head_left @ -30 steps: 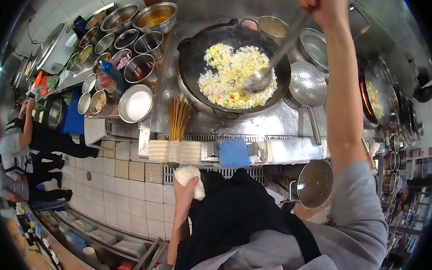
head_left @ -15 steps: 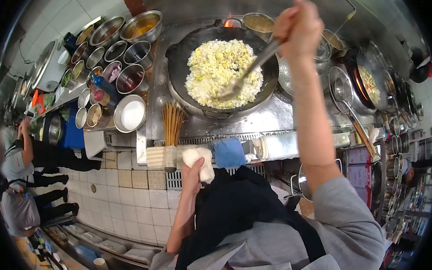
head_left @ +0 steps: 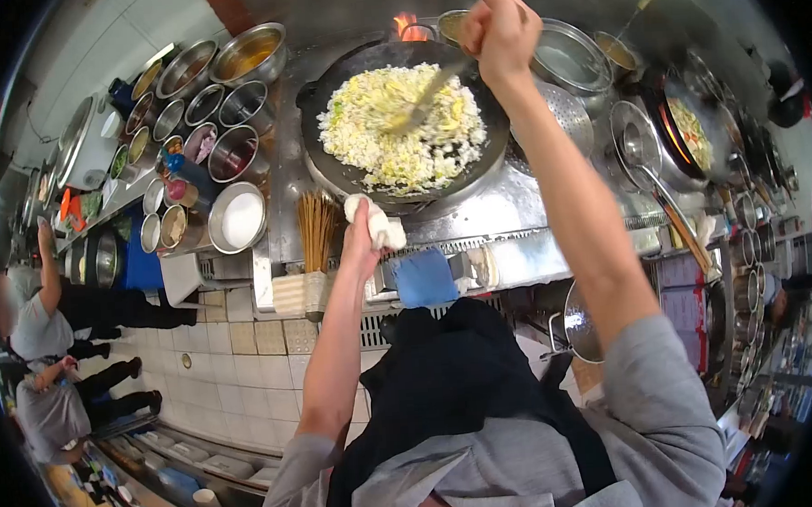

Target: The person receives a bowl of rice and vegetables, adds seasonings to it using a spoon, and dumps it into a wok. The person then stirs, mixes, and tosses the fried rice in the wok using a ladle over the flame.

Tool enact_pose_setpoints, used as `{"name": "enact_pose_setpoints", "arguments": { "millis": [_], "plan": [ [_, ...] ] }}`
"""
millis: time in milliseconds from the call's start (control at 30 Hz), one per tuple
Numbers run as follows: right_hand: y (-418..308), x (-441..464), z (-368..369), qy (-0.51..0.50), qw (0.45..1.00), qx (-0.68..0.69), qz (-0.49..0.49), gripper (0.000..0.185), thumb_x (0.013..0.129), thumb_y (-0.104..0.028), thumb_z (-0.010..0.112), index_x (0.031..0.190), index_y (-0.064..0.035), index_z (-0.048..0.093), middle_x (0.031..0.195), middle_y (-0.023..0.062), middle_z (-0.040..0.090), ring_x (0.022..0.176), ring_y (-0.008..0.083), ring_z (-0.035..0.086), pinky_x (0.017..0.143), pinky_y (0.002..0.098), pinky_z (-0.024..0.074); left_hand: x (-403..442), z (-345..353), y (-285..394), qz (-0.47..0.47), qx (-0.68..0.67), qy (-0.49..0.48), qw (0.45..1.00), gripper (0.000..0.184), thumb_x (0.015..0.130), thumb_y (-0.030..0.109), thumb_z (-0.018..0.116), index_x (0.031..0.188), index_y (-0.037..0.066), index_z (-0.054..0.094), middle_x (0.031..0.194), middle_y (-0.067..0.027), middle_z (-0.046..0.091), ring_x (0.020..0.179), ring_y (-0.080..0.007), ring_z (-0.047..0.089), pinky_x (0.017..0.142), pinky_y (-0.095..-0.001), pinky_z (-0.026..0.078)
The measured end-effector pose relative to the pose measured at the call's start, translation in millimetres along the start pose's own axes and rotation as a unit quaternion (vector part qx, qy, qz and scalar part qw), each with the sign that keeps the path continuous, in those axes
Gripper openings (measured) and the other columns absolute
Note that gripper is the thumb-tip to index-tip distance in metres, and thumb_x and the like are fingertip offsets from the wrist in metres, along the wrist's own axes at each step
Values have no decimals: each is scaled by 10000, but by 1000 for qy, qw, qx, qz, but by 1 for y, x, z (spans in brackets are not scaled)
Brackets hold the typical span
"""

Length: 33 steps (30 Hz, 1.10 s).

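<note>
- Lifted since half a second ago: the left hand (head_left: 358,245), now by the near left edge of the wok (head_left: 497,125), fingers clamped around a white cloth (head_left: 382,227); whether the cloth touches the rim I cannot tell.
- Left of the stove, one steel bowl (head_left: 215,225) holds something white and fine-grained; behind it sits a bowl of dark red liquid (head_left: 234,154), and farther back an orange-yellow one.
- Centre, the wok holds loose rice (head_left: 348,119) with yellow and green bits. Good practice would be scraping right to the bottom, folding the edges inward and pressing out lumps, the cloth steadying the rim.
- Right hand (head_left: 505,33), above the wok's far side, grips the ladle (head_left: 436,87), its blurred head in the rice.
- Farther right, a second pan (head_left: 663,116) contains mixed food.
</note>
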State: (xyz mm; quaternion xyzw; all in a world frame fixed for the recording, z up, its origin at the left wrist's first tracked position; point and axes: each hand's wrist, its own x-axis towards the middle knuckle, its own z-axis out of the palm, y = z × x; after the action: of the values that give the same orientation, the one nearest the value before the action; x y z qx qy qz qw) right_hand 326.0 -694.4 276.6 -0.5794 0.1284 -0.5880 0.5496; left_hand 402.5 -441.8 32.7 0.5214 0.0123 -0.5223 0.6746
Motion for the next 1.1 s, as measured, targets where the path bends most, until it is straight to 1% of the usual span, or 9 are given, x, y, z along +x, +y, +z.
{"name": "enact_pose_setpoints", "arguments": {
  "millis": [133,167,333,467,500,700,767,867,1100],
  "plan": [
    [-53,28,-30,33,978,97,181,375,888,-319,543,614,-63,544,466,42,483,358,158,444,351,292,328,13,9,9,-50,-7,-30,998,478,894,527,565,1087,92,539,871,-54,632,719,-228,661,528,-381,541],
    [-74,28,-40,-18,987,116,113,361,897,-336,503,629,-107,429,454,30,371,372,131,315,395,310,252,15,10,9,-55,-12,-22,998,459,889,516,582,1065,94,544,844,-49,625,724,-225,660,536,-386,541],
    [-7,-6,-68,30,986,130,101,349,862,-277,503,588,-83,404,449,66,372,378,180,344,399,327,274,53,9,0,-111,-116,30,987,128,792,76,576,916,64,548,817,-98,627,697,-246,641,593,-442,550],
    [-48,8,-87,84,960,174,203,332,849,-286,515,603,-124,362,494,34,322,444,171,361,457,344,310,-73,47,-8,-75,-114,102,985,197,865,25,493,1061,39,494,972,-128,601,793,-262,647,670,-442,569],
    [-72,9,-83,126,954,162,218,312,870,-292,518,608,-168,402,476,-12,284,401,138,303,451,302,276,-85,23,-33,-48,-140,25,989,246,903,75,461,1142,21,437,990,-155,614,850,-282,642,691,-451,563],
    [-80,-2,-13,143,988,-20,56,333,889,-311,554,624,-143,441,486,-45,273,398,117,300,446,273,275,-6,29,-33,-58,-64,-7,996,185,930,167,483,1039,21,515,929,-146,633,795,-249,647,661,-430,569],
    [-52,13,1,138,990,-30,-23,348,870,-313,597,625,-75,534,469,30,471,359,148,441,351,284,330,-31,26,-54,-12,-58,59,996,212,896,134,508,1084,36,504,956,-128,624,831,-244,642,680,-437,565],
    [-88,32,0,136,990,32,-33,371,858,-309,630,591,-105,475,427,11,415,339,140,425,338,283,319,-94,-14,-107,-49,-108,69,991,359,809,33,521,1158,82,453,1011,-143,603,872,-276,645,718,-452,559],
    [-97,4,30,125,984,-82,-95,392,870,-293,636,577,-101,459,439,-3,429,319,121,389,323,273,283,-35,49,-4,-53,-121,51,990,147,900,121,527,1025,55,484,880,-146,639,750,-242,641,614,-416,555]
  ]
}}
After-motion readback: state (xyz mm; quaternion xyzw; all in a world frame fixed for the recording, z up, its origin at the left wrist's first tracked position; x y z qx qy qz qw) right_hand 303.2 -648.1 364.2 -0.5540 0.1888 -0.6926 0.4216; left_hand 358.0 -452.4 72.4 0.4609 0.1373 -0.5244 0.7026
